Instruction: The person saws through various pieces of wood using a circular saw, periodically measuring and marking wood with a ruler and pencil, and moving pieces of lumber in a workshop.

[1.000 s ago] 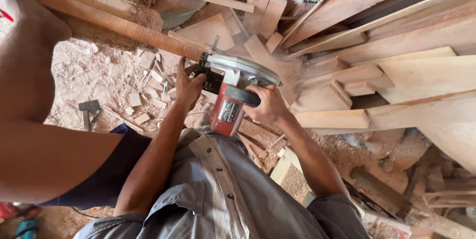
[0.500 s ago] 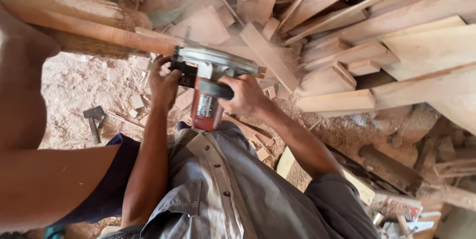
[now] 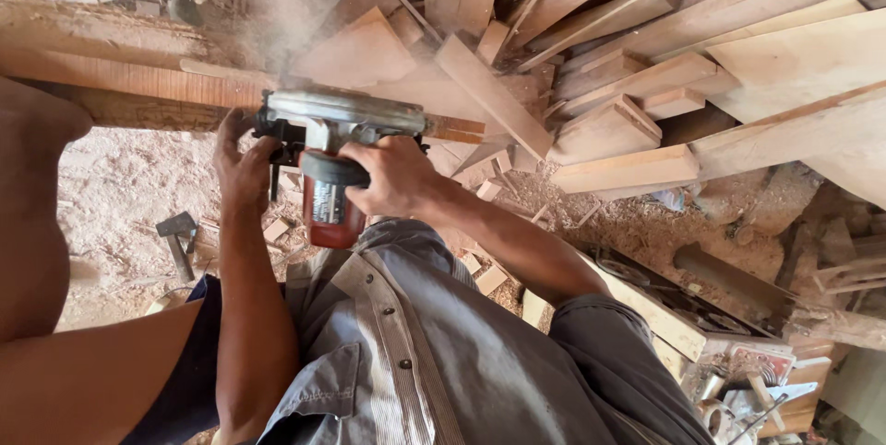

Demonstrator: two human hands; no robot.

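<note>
Both hands grip a red circular saw (image 3: pixel 337 163) at centre frame: the left hand (image 3: pixel 242 168) is clamped on its front at nine o'clock, the right hand (image 3: pixel 392 177) is closed round its black handle. The saw rests on a long plank (image 3: pixel 138 85), with stacked boards (image 3: pixel 628 131) toward two o'clock and a hammer (image 3: pixel 177 240) lying on sawdust at eight o'clock.

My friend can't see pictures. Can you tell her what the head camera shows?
Both hands grip a red and grey circular saw on a long wooden plank: left hand on its side, right hand on the handle. Sawdust puffs up, and cut boards and sawdust lie all around.
</note>
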